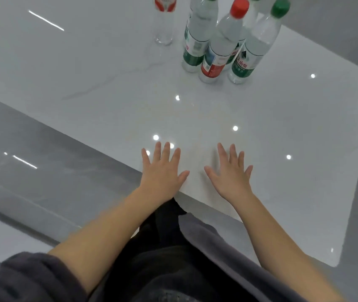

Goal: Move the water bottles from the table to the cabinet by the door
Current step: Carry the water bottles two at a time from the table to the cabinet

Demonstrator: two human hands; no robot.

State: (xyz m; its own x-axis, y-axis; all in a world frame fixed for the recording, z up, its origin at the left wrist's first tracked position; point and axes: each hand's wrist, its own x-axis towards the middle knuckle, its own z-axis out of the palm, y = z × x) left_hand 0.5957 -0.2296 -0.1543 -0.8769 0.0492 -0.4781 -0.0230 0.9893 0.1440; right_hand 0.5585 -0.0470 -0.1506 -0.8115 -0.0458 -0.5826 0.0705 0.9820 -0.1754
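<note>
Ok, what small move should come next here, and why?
Probably reach the right hand forward for the red-capped bottle, at the front of the cluster. It and the left hand are flat and empty at the table edge, and the bottles stand upright, untouched, farther on.

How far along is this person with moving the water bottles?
Done: nothing that shows here; the cabinet is out of view. In hand: nothing. The left hand and right hand are spread open over the near edge of the table, holding no bottle. Left: the lone bottle and the cluster around the red-cap bottle stand on the table, so about five wait to be carried.
</note>
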